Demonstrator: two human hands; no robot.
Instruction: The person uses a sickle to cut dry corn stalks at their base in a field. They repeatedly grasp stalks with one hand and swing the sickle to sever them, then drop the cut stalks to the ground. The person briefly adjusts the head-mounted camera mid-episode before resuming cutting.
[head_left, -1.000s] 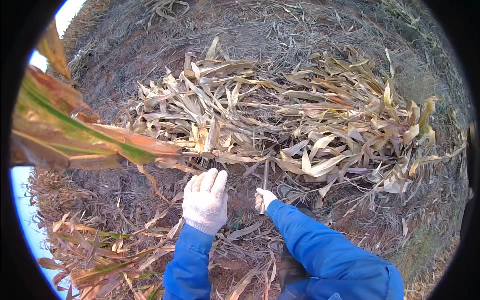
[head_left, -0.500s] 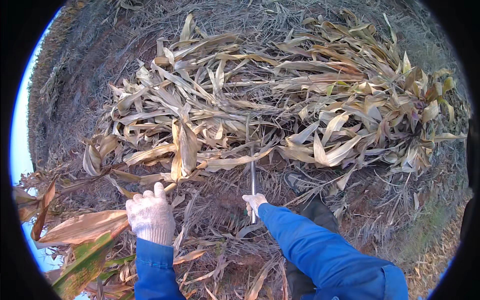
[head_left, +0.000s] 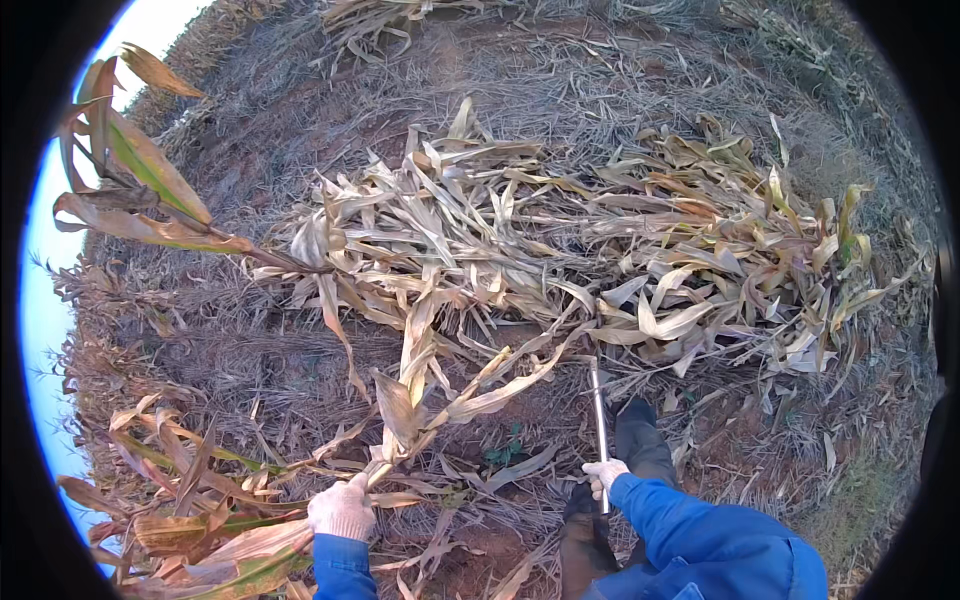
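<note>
Near the lower left, my left hand (head_left: 342, 508), in a pale knit glove, is closed around a dry corn stalk (head_left: 418, 442). Withered leaves hang off the stalk, which slants up and to the right from the fist. My right hand (head_left: 606, 474), gloved as well, grips a straight metal-handled tool (head_left: 600, 410) by its lower end. The tool points away from me; a thin piece juts left at its far end, too small to tell its shape. Beyond both hands lies a heap of cut corn stalks (head_left: 480, 235) with dry leaves.
My legs and dark shoes (head_left: 640, 432) are beside the tool. Leafy corn plants (head_left: 200, 490) rise at the lower left, and a browned corn top (head_left: 160, 205) sticks out at the upper left. Dry straw litter covers the reddish soil (head_left: 480, 70). Another stalk pile (head_left: 380, 20) lies at the far edge.
My left hand has moved down and slightly right, with the stalk now in front of it. My right hand has shifted right and down with the tool. The view has tilted farther out.
</note>
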